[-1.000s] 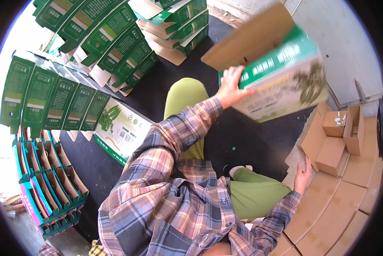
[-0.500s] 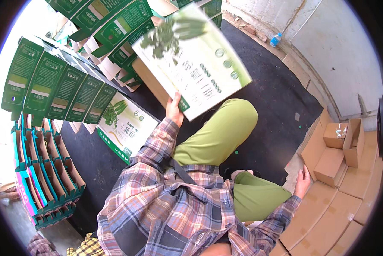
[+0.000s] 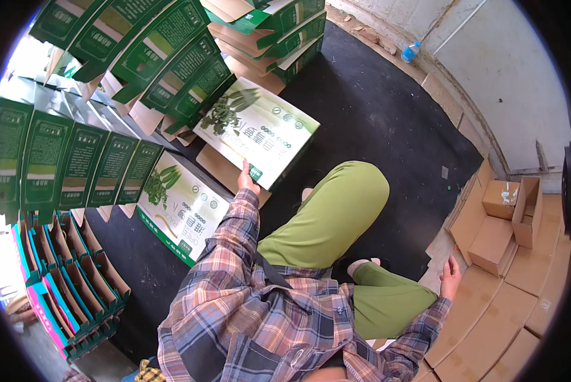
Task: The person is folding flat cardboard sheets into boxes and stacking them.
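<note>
My left hand (image 3: 248,180) grips the near edge of a white and green carton (image 3: 256,130), which lies tilted on the black mat (image 3: 374,121) against the stacked green cartons. A second carton of the same kind (image 3: 182,207) lies flat just beside it, to the left of my plaid sleeve. My right hand (image 3: 451,276) is low at the right, fingers apart, resting on flat brown cardboard sheets (image 3: 489,318) and holding nothing. My knees in green trousers are between the two hands.
Rows of folded green cartons (image 3: 62,159) stand at the left, with more piled at the top (image 3: 266,32). Pink and blue cartons (image 3: 62,293) fill the lower left. Small open brown boxes (image 3: 508,213) sit at the right by a white wall. A water bottle (image 3: 411,51) lies at the mat's far edge.
My left hand has swung the white and green carton from high at the right, across to the left and down onto the mat beside the other carton. The right hand stayed on the cardboard.
</note>
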Demonstrator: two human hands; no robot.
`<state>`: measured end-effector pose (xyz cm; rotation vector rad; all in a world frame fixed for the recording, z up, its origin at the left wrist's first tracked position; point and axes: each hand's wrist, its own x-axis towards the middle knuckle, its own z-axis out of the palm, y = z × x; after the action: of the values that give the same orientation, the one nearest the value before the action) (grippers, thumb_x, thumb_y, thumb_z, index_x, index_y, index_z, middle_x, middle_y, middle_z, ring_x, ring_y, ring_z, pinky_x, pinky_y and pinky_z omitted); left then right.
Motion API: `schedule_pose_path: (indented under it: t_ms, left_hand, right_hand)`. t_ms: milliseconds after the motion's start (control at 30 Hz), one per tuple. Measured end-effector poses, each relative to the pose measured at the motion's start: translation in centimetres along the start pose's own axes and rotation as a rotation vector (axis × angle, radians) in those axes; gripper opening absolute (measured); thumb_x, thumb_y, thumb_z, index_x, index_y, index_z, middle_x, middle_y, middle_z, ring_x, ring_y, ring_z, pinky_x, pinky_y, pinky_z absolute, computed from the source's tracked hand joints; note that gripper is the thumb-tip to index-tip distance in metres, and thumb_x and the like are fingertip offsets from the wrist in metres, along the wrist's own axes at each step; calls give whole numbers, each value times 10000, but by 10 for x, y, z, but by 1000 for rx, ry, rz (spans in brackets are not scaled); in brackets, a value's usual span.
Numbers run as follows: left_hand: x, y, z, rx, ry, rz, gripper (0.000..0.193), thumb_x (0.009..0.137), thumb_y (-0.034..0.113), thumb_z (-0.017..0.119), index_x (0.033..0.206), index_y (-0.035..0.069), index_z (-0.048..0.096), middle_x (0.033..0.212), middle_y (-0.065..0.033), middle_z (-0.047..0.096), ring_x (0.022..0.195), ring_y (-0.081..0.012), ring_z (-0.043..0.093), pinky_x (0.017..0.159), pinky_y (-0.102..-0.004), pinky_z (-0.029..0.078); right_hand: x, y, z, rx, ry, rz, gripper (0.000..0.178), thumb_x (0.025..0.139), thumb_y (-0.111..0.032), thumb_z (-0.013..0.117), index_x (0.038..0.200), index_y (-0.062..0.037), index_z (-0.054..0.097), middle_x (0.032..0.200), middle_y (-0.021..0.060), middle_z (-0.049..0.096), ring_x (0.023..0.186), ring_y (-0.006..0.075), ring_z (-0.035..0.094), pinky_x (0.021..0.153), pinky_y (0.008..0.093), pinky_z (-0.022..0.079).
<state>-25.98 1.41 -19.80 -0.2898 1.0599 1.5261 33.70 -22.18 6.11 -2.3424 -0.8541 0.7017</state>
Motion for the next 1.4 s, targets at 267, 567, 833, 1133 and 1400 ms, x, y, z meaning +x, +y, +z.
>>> schedule_pose_path:
  t_ms: [267, 567, 833, 1133, 1400]
  left_hand:
    - [46, 15, -24, -17, -21, -36, 466, 877, 410, 594, 1192, 70, 544, 1139, -84, 610, 1042, -291, 578, 925, -480, 448]
    - [59, 32, -37, 158, -68, -56, 629, 895, 559, 441, 1316, 92, 462, 1321, -80, 509, 1191, -303, 484, 997, -476, 389]
    - [47, 37, -15, 530, 158, -117, 590, 892, 615, 392, 1265, 171, 497, 1207, -42, 579, 1086, -286, 554, 887, -516, 461]
    - [88, 75, -41, 1295, 407, 264, 500, 861, 426, 584, 1151, 19, 560, 1064, -112, 627, 881, -277, 602, 735, -440, 492]
    - [18, 82, 66, 1427, 24, 831, 441, 844, 220, 597, 1197, -39, 542, 1154, -183, 592, 1029, -261, 560, 946, -350, 411]
  right_hand:
    - [-3, -8, -6, -126, 14, 49, 424, 873, -158, 565, 1268, -15, 511, 1223, 132, 574, 1049, 183, 565, 819, 284, 471]
    - [1, -16, -6, -161, 101, -148, 402, 823, -142, 620, 1195, 1, 563, 1146, 164, 614, 1048, 262, 591, 918, 353, 451]
    - [-32, 24, -42, 71, 267, 22, 393, 835, -143, 622, 1201, -11, 565, 1124, 125, 630, 1038, 212, 594, 898, 321, 462]
    - [-82, 199, -6, 72, 346, 163, 347, 816, -150, 631, 1129, -2, 610, 1032, 135, 665, 949, 187, 630, 830, 301, 494]
    - [-227, 325, 102, -78, 191, 628, 326, 776, -314, 634, 1004, -86, 684, 1031, 140, 663, 1019, 288, 608, 910, 357, 468]
